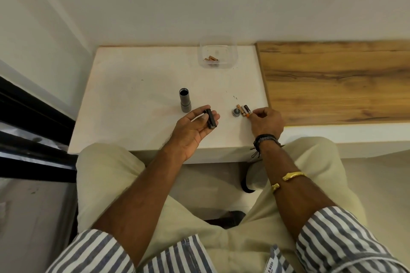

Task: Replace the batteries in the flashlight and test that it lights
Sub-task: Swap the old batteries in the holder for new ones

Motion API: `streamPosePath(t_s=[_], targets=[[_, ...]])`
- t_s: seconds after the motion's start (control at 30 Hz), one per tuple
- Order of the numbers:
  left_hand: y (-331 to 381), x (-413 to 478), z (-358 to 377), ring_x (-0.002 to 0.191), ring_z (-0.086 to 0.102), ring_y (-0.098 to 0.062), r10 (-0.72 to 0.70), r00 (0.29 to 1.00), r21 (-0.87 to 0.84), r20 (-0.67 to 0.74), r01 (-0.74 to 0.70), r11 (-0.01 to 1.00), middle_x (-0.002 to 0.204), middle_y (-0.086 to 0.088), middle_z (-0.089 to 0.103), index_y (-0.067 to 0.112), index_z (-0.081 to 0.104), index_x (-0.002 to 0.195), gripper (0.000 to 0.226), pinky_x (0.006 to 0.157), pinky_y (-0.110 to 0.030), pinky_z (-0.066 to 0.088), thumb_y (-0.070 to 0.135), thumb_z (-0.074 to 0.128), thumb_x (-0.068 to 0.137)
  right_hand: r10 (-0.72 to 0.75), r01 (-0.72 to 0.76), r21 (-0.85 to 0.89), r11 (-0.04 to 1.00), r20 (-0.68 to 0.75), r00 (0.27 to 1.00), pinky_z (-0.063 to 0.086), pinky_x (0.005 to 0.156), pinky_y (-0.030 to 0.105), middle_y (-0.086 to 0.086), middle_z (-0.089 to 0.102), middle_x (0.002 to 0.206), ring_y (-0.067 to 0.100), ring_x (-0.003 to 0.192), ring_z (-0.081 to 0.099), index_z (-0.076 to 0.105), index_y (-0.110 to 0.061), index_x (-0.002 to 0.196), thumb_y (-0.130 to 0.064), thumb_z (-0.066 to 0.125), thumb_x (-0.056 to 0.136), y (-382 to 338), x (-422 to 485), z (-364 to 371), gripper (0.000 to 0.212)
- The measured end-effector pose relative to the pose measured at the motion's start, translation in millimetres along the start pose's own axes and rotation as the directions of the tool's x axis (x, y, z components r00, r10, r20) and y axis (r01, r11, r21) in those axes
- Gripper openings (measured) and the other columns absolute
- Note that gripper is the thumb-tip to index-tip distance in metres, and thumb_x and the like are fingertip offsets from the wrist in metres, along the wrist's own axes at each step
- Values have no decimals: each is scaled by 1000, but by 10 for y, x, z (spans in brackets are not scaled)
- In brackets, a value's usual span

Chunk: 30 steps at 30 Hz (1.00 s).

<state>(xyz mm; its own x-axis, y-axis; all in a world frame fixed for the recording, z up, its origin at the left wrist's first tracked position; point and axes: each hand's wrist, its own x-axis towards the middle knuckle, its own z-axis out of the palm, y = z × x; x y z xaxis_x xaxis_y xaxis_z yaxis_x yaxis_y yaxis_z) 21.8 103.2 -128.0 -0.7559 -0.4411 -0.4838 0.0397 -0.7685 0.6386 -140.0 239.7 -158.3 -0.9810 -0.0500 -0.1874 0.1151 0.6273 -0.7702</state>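
The grey flashlight body [184, 100] stands on the white tabletop [137, 95] with its open end up. My left hand [195, 125] lies palm up just right of it and holds a black battery holder [210, 118] across the fingers. Right of that, a round end cap [236, 112] lies on the table beside a few loose batteries [243, 110]. My right hand [266, 121] rests at those batteries, its fingertips pinched on the orange end of the nearest one.
A clear plastic container [217, 53] with more batteries inside stands at the back of the table. A wooden surface [337, 80] adjoins the table on the right. A dark frame runs along the left.
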Motion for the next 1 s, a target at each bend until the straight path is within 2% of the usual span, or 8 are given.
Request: streamPosePath(t_s=[0.2,0.3,0.43,0.5,0.63,0.7,0.83,1.0], targets=[[63,-83,97,118,64,-38,17,999,5,30,-17,1000,124,-24,65,2,60,122,25,94,-44,57,-2,50,99,3,-3,-26,1000,5,1000,59,81,36,0,76,94,18,88,67,79,-18,96,-23,79,85,48,-30,4,13],[373,-22,165,115,66,-37,92,993,-4,68,-92,996,123,-23,66,3,62,121,25,92,-44,58,1,53,98,-75,75,65,995,-8,997,58,82,36,-4,74,91,17,89,68,78,-19,94,-20,77,84,-212,36,75,10],[593,-83,285,112,67,-36,189,978,14,88,-191,981,121,-22,69,3,62,124,26,87,-39,59,2,53,99,-183,177,197,964,10,983,59,65,22,-16,70,75,3,75,68,74,-28,80,-17,75,81,-432,-16,53,11],[681,-59,282,111,68,-35,233,971,8,46,-234,972,119,-20,70,4,61,125,27,87,-38,60,4,52,100,-210,192,255,948,42,977,62,62,29,-13,72,72,5,70,70,75,-28,79,-17,76,80,-596,15,113,11],[853,90,249,110,69,-35,291,957,-17,-25,-291,957,117,-19,70,1,57,130,31,88,-37,60,6,52,100,-267,227,270,936,118,957,64,72,44,-1,76,75,22,76,74,78,-21,83,-16,76,80,-1039,310,352,6],[889,164,202,111,68,-35,294,955,-44,-43,-296,954,119,-21,69,-1,57,131,32,90,-37,59,6,51,100,-299,261,226,939,152,942,64,73,42,-1,76,76,22,78,74,79,-20,84,-16,76,81,-1240,501,499,6],[955,298,81,113,67,-35,309,949,-83,-69,-314,946,122,-22,68,-1,56,131,31,89,-36,59,8,50,101,-368,373,-2,928,170,914,52,71,20,-3,78,85,16,84,73,81,-22,84,-16,75,80,-1554,899,800,10],[987,391,-64,116,66,-34,284,956,-151,-66,-291,945,124,-22,67,-1,55,132,36,91,-35,58,11,52,98,-380,483,-406,776,311,871,60,79,35,7,76,102,31,92,71,79,-20,97,-15,63,87,-1754,1257,1135,19]])
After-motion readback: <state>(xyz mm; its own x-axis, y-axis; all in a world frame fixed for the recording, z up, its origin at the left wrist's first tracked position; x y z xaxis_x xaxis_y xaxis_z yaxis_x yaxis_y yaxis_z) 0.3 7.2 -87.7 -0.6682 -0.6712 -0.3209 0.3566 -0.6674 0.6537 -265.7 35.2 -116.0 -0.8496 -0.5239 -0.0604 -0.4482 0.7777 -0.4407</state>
